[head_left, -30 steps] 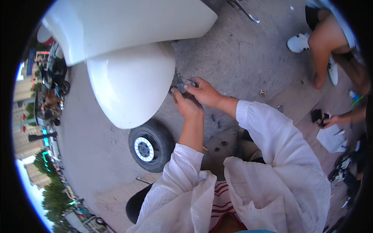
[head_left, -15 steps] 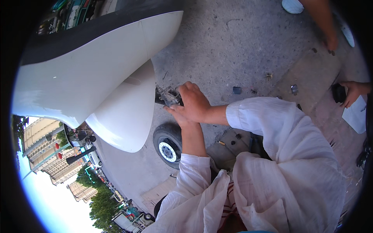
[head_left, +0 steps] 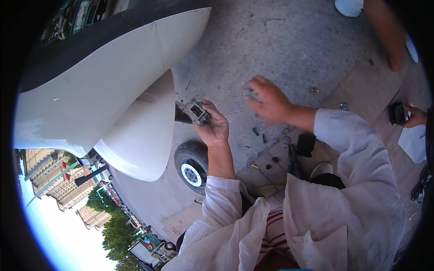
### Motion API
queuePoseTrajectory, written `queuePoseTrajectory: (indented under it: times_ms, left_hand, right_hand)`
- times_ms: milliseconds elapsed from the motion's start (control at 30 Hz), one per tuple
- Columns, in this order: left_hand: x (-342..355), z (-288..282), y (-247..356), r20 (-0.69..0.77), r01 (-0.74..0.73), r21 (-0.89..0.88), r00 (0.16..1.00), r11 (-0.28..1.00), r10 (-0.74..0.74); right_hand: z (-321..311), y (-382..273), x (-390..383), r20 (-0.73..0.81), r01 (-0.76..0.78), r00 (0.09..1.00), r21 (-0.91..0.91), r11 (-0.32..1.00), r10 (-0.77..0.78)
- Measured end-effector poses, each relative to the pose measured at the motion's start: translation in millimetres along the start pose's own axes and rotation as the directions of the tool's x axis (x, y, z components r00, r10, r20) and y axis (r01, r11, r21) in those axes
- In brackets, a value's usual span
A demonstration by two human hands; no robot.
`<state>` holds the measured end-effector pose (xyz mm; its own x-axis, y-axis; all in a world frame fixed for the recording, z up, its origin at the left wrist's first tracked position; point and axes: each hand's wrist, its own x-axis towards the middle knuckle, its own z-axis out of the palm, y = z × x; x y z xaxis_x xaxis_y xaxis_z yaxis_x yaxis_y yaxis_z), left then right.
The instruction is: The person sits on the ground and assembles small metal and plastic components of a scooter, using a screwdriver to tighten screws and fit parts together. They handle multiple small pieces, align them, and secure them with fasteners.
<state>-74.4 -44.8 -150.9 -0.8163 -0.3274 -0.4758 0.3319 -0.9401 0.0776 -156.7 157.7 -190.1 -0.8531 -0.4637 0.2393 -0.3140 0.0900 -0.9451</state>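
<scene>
In my left hand (head_left: 213,128) is a grimy metal brake caliper (head_left: 197,111), its rectangular opening turned up. My fingers and thumb close on its right and lower sides, beside the edge of a white body panel (head_left: 144,153). To the right, apart from the caliper, my right hand (head_left: 273,100) is over the ground; motion smears its fingers, so I cannot make out whether anything is in them. Below my left hand lies a wheel with a silver brake disc (head_left: 192,175).
On the ground are dark bolts (head_left: 263,138), a black block-like part (head_left: 305,144), a dark-handled tool (head_left: 293,162) and a small brass-coloured piece (head_left: 315,90). At the right edge another person's hand (head_left: 416,116) holds a black object (head_left: 398,113). Another person's arm (head_left: 389,34) reaches in above.
My right hand has come off the caliper and moved right. My left hand keeps hold of it, and its opening now shows. The bolts and black part on the ground have come into sight.
</scene>
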Motion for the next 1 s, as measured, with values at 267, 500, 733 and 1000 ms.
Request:
queuePoseTrajectory:
  times_ms: [267, 500, 733, 1000]
  left_hand:
    - [0, -13, 15, 0.028, 0.147, -0.065, 0.989, 0.987, -0.145]
    - [-2, -8, 12, 0.036, 0.147, -0.054, 0.989, 0.988, -0.145]
    - [-7, -1, 4, 0.044, 0.090, -0.017, 0.995, 0.996, -0.089]
    - [-4, -17, 12, 0.084, -0.001, 0.281, 0.996, 0.960, -0.023]
  right_hand:
    - [-29, 17, -13, 0.123, -0.153, 0.979, -0.064, 0.986, 0.160]
    - [-17, 5, -7, 0.205, -0.134, 0.969, -0.045, 0.990, 0.140]
    - [-9, -38, 6, 0.324, 0.064, 0.944, -0.007, 0.998, -0.058]
    - [36, -85, 44, 0.289, 0.221, 0.935, -0.018, 0.975, -0.206]
